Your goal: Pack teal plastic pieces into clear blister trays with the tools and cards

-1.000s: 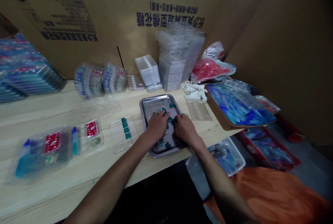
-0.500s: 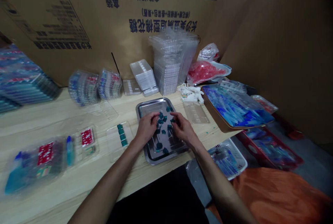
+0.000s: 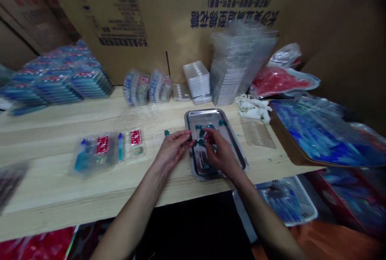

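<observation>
My left hand [image 3: 173, 147] is closed at the metal tray's left edge, thumb and fingers pinching a small dark green piece [image 3: 190, 136]. Over the metal tray [image 3: 238, 156], my right hand [image 3: 221, 151] is curled, with thumb and index fingertip apart beside several loose green pieces [image 3: 222, 122]. Those pieces look like small glossy lumps; their kind is unclear. A clear plastic blister tray [image 3: 157, 134] lies left of the metal tray, largely hidden behind my left hand, with one green piece [image 3: 167, 133] showing in it.
Filled packs [image 3: 137, 87] and tall stacks of clear trays [image 3: 224, 79] line the cardboard wall. On the right are a white glove [image 3: 255, 108], a clear tray [image 3: 257, 133] and a box of blue packets [image 3: 298, 131]. Packs with red cards [image 3: 102, 144] lie left.
The view has swung left. My left hand has moved from above the metal tray to its left edge with a green piece pinched in it. My right hand stays over the tray.
</observation>
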Available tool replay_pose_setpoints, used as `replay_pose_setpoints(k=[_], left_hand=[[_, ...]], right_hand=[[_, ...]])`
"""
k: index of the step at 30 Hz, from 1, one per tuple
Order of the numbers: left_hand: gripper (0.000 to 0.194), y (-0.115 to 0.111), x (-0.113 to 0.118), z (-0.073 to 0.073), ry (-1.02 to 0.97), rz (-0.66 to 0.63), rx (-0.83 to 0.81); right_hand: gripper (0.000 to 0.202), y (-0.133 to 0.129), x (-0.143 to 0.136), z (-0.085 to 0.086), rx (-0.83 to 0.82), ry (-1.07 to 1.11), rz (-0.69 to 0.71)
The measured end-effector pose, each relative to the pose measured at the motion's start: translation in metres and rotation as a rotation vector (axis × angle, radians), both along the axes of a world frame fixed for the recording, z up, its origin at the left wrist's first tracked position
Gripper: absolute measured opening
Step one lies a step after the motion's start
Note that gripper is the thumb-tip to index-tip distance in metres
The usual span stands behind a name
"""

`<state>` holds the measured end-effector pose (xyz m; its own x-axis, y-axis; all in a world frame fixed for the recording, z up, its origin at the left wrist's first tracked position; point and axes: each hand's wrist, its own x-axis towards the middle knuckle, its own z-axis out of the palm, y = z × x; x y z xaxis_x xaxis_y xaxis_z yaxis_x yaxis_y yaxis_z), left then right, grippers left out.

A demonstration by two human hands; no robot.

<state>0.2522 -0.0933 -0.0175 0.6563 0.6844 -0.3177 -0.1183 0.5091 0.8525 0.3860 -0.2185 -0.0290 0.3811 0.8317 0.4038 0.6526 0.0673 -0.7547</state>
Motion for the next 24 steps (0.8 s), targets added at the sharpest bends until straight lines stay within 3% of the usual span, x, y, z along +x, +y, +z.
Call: replay_pose_setpoints(k=[4,8,12,15,24], left_hand=[[0.031,0.027,-0.059,-0.003,0.102,0.088,0.185],[0.039,0.034,-0.096,-0.015,0.29,0.1,0.562],[0.016,0.02,-0.101,-0.027,0.401,0.011,1.0],[0.021,0.007,-0.095,-0.036,0.387,-0.04,1.248],[0.018,0.003,-0.094,-0.053,0.406,-0.102,1.39]], right_hand=[[0.037,0.005,-0.041,-0.007,-0.107,-0.189,0.174],[0.036,0.01,-0.076,-0.015,-0.315,-0.461,0.313],[0.029,0.017,-0.085,-0.024,-0.398,-0.57,0.304],[0.03,0.019,-0.083,-0.025,-0.411,-0.571,0.316],[0.031,0.017,-0.082,-0.025,-0.377,-0.529,0.32]])
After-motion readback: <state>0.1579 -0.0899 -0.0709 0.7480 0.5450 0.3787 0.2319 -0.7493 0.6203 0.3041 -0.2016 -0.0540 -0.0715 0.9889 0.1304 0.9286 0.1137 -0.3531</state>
